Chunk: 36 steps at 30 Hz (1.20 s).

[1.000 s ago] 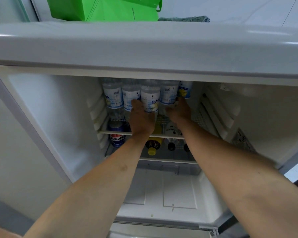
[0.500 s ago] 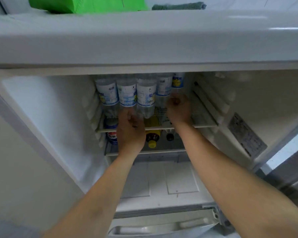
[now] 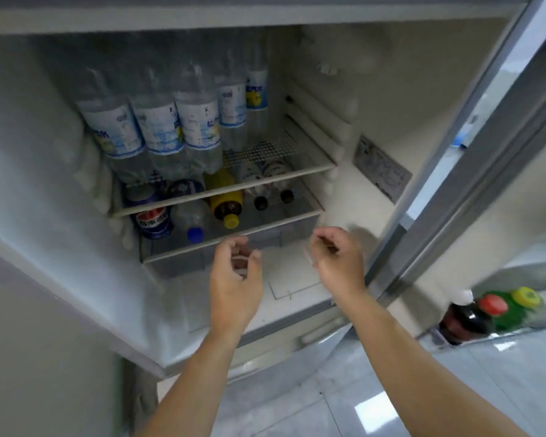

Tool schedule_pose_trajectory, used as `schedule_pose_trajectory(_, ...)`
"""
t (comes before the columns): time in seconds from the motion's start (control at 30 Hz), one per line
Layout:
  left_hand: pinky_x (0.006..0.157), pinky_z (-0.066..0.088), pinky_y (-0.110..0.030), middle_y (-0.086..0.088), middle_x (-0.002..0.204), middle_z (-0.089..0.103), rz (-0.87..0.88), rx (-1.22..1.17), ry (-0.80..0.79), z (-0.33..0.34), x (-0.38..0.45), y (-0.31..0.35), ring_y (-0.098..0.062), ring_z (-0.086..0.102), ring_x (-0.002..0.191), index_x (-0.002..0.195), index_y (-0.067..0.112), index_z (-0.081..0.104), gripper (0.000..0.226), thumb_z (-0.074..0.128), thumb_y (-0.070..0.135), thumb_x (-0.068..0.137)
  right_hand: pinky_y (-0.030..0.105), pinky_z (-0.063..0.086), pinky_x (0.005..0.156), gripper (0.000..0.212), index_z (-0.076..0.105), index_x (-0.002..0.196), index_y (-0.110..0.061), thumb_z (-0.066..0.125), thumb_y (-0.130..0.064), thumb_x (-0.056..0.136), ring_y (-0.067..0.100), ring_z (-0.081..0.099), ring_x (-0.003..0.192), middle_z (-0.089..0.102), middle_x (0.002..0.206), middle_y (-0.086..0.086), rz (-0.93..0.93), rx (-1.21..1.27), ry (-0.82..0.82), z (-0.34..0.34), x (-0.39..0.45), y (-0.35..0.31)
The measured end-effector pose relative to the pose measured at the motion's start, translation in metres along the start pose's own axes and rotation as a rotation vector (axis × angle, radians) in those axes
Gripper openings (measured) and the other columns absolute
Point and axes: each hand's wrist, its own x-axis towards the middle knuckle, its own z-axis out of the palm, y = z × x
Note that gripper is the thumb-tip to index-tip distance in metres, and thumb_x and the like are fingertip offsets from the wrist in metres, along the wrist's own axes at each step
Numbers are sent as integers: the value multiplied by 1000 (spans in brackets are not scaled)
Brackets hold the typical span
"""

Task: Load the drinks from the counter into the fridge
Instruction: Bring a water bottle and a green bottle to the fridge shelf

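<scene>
Both hands are hanging loosely curled and holding nothing, the left hand [image 3: 235,272] and right hand [image 3: 336,263] in front of the fridge [image 3: 391,99]. The water bottles [image 3: 177,121] are standing upright on the upper wire shelf [image 3: 306,167], up and behind the left hand, which is nearer them; the counter is lying out of view.

Both forearms are bare, with no sleeves, watch or rings.

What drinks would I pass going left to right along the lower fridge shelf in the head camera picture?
Pepsi can → clear bottle with blue cap → yellow-capped bottle → two dark-capped bottles, all lying under the upper wire shelf.
</scene>
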Motion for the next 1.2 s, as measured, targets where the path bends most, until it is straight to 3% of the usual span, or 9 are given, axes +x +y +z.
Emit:
schedule_pose_trajectory(0.07,69,50,-11,22,93,62,-51,7,-74,8,-18,-7,0,62,85,102,45,55,29,64,19,94,31,55,75,21,67,90,-35,63,-14,93,15,65,81,69,87,-7,91,9,4,-24,-24,17)
schedule_pose_trajectory(0.13,68,54,-18,16,93,63,-117,33,-142,14,-35,-18,-4,63,85,102,44,56,26,64,20,94,34,54,78,17,68,94,-28,64,-11,93,16,64,81,70,90,0,148,44,12,-43,-47,33)
schedule_pose_trajectory(0.23,69,51,-14,16,93,66,-145,145,-251,31,-74,-34,-1,65,83,101,39,60,19,64,21,94,39,54,78,10,68,95,-18,66,-9,93,20,63,79,69,90,11,215,45,77,-83,-90,57)
schedule_pose_trajectory(0.33,73,51,-23,7,90,69,-163,228,-364,51,-128,-50,-12,67,82,101,28,64,13,64,18,94,31,56,69,9,68,96,-18,66,-10,93,10,64,69,69,79,-1,313,44,177,-132,-144,88)
schedule_pose_trajectory(0.4,76,52,-28,1,94,70,-204,267,-465,62,-168,-59,-17,68,85,102,28,64,11,64,21,93,26,57,67,8,68,100,-21,66,-18,92,6,68,73,70,79,-8,401,20,252,-168,-185,111)
schedule_pose_trajectory(0.53,78,60,-46,7,97,69,-293,312,-664,72,-243,-78,-19,69,89,101,37,63,12,63,28,93,42,61,75,15,68,106,-26,65,-29,92,19,70,86,69,95,-1,606,11,398,-236,-278,159)
schedule_pose_trajectory(0.7,81,60,-49,6,99,68,-365,410,-823,78,-317,-93,-20,68,89,100,34,63,11,63,25,92,45,58,80,15,68,105,-17,67,-21,91,21,70,84,71,90,0,826,20,619,-290,-404,208)
schedule_pose_trajectory(0.87,84,58,-44,2,102,68,-423,571,-996,77,-351,-113,-20,66,91,107,28,63,18,62,20,90,43,57,80,16,67,106,-17,66,-22,91,25,68,90,70,96,4,1014,48,772,-318,-497,235)
schedule_pose_trajectory(1.2,85,57,-42,-10,105,67,-448,1009,-1310,75,-332,-169,-31,66,88,111,16,62,29,72,24,85,34,53,62,17,65,107,-15,66,-20,91,24,63,74,67,93,8,1317,119,977,-300,-597,246)
